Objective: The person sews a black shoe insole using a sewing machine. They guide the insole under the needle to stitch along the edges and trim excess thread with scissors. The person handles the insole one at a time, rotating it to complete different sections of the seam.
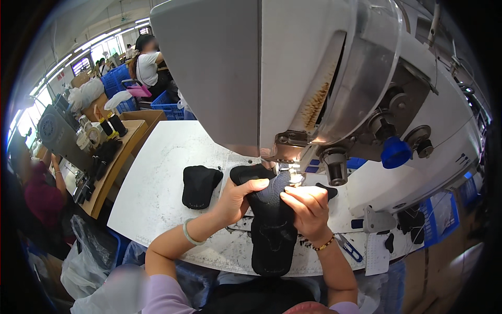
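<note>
Nothing can be read: the small dark marks on the white sewing machine, right of frame, and the ruler scale along the tabletop, lower centre, are too tiny.

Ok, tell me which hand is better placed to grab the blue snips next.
Probably the right hand: the blue snips lie on the table to its right. The left hand is across the black fabric piece, farther away. Both hold that piece, though.

Matt cloth workpiece — glossy plastic knob, smooth-looking tabletop
</note>
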`<state>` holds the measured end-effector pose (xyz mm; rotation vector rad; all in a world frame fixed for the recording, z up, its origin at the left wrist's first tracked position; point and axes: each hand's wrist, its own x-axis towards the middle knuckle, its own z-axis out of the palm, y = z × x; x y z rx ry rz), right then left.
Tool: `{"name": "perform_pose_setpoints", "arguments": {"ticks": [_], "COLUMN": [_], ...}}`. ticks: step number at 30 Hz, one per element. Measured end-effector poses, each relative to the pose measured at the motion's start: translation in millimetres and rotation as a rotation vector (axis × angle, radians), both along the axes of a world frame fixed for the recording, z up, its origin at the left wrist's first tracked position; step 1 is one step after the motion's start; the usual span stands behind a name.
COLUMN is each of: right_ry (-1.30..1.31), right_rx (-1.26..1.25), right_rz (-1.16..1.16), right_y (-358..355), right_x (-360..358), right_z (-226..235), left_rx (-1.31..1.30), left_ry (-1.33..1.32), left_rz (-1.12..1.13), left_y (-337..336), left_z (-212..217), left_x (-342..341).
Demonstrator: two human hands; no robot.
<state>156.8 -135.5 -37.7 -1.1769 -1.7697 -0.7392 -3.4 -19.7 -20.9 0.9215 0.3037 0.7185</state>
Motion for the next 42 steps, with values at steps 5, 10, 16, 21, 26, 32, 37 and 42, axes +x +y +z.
{"name": "perform_pose_setpoints", "arguments": {"ticks": [5, 10, 16, 21, 26, 32, 37, 42], "right_ry": [0.192, 0.464, 0.679, 0.562, 0.425, 0.173, 0.071, 0.086], "right_rx": [-0.041, -0.256, -0.326, -0.336, -0.291, -0.129, -0.017, -0.029], "right_rz": [0.084, 0.23, 0.294, 0.25, 0.18, 0.043, -0.014, -0.054], "right_y": [1, 3, 5, 1, 1, 0, 3, 4], "right_x": [16, 34, 38, 35, 34, 24, 12, 8], "right_z": [-1, -6, -10, -5, -3, 1, 9, 2], "left_rx": [0.194, 0.381, 0.478, 0.347, 0.354, 0.199, 0.129, 0.095], "left_ry": [0.051, 0.172, 0.228, 0.193, 0.219, 0.147, 0.144, 0.119], "left_rz": [0.141, 0.303, 0.343, 0.288, 0.23, 0.154, 0.144, 0.088], "left_y": [-20, -39, -41, -33, -20, -10, -1, 7], "left_z": [-1, 5, 9, 14, 15, 17, 15, 10], "left_x": [6, 11, 15, 15, 13, 10, 10, 8]}}
